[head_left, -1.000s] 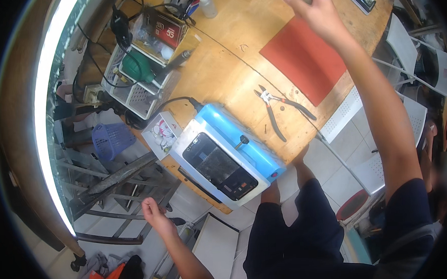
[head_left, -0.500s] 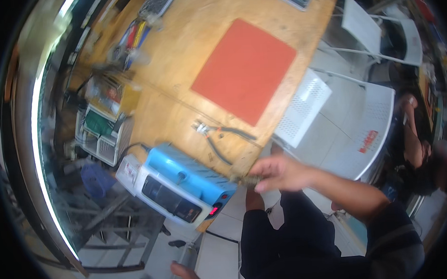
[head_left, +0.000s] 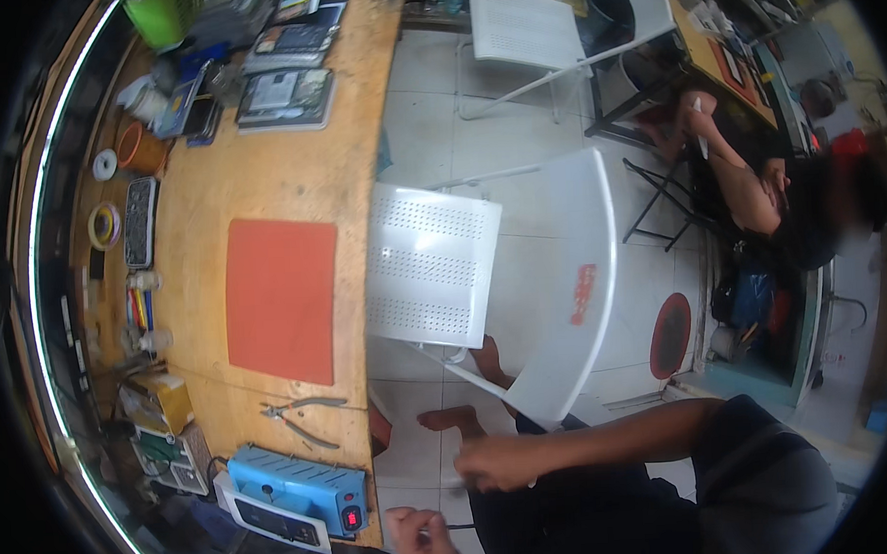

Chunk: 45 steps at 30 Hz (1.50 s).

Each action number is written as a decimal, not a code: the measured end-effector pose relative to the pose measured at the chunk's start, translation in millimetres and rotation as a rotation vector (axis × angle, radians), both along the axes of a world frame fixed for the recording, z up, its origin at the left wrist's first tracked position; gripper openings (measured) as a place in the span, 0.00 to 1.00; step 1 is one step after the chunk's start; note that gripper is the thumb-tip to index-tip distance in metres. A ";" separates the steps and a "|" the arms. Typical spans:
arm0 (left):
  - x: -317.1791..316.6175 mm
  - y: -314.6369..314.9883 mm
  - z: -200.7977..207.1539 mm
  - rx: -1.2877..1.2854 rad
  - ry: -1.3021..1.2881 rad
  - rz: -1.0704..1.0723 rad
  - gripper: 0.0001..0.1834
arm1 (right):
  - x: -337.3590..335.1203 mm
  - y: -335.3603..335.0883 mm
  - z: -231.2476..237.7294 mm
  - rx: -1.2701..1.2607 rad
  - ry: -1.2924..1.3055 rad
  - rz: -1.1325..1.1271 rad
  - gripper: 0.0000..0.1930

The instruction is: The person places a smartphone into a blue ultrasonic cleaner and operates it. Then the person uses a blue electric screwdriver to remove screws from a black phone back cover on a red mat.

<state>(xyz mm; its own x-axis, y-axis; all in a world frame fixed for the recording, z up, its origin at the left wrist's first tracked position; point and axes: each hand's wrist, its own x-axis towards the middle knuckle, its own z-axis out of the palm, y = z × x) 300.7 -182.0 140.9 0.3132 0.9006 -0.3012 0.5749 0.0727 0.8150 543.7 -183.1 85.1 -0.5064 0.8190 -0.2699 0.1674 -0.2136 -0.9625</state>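
Observation:
My right hand (head_left: 496,463) is above my dark-clothed lap, fingers curled closed and slightly blurred. Whatever it grips is hidden from this view. Lower down and to its left, my left hand (head_left: 422,538) is closed with the thumb bent in, and no object shows in it. The two hands are apart. Nearest to them on the workbench (head_left: 193,209) sits a blue heated-looking box with vents and a red lit display (head_left: 299,484). Side cutters (head_left: 320,402) with spread dark handles lie just beyond it. Farther along rests a flat red mat (head_left: 281,302).
White folding chairs (head_left: 433,268) stand right of the bench. Books (head_left: 285,99), an orange cup (head_left: 141,147), tape rolls (head_left: 105,224) and a small yellow box (head_left: 159,403) line the bench. At the far right a seated person (head_left: 757,194) is partly in shadow.
The view has turned toward the right. My right hand has drawn away from the bench corner toward my lap; the small brownish thing at its fingers no longer shows. More of my left hand is visible.

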 end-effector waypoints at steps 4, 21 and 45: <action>8.5 -10.8 -1.1 0.079 0.060 0.022 0.06 | 8.5 9.3 42.3 -0.187 0.530 0.159 0.20; 25.6 -44.3 14.8 -0.412 0.000 0.330 0.10 | 3.3 19.9 44.7 0.201 -0.213 0.146 0.17; -94.8 -28.0 -5.1 0.093 -0.225 0.795 0.11 | -151.7 117.1 24.4 0.527 0.272 0.022 0.20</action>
<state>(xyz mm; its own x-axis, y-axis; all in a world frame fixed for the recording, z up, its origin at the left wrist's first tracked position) 206.0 -210.0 135.8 -0.3835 0.8968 -0.2208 0.2033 0.3152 0.9270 392.0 -66.0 109.5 -0.5190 0.7956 0.3126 -0.1016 0.3057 -0.9467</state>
